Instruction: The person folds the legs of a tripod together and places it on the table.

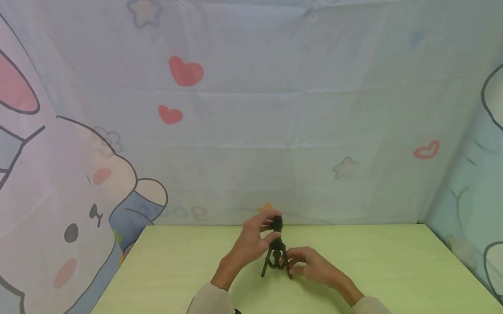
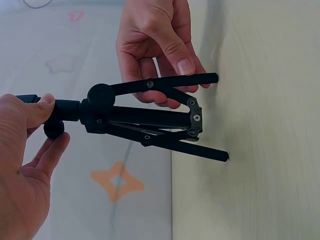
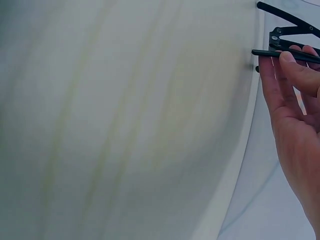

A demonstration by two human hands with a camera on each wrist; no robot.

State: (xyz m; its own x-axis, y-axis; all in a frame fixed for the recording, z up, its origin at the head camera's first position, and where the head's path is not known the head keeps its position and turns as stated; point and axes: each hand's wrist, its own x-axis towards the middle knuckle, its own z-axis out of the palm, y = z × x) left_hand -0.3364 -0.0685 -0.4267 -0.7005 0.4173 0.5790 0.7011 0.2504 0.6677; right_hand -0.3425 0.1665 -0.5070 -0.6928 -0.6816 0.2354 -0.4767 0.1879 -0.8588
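Note:
A small black tripod (image 1: 277, 245) is upright over the middle of the table, its legs spread. In the left wrist view its central column (image 2: 150, 116), hinged braces and a round knob (image 2: 54, 129) show. My left hand (image 1: 250, 238) grips the upper part, thumb on one side and fingers on the other. Lower down on the right, my right hand (image 1: 314, 266) pinches one leg (image 3: 270, 53) between thumb and fingers, as the right wrist view shows. Two leg tips come down at the tabletop; whether every foot touches it I cannot tell.
The pale yellow-green table (image 1: 181, 265) extends to both sides of the hands. Behind it hangs a printed cloth (image 1: 252, 129) with hearts, stars and a large rabbit, meeting the table's back edge just beyond the tripod.

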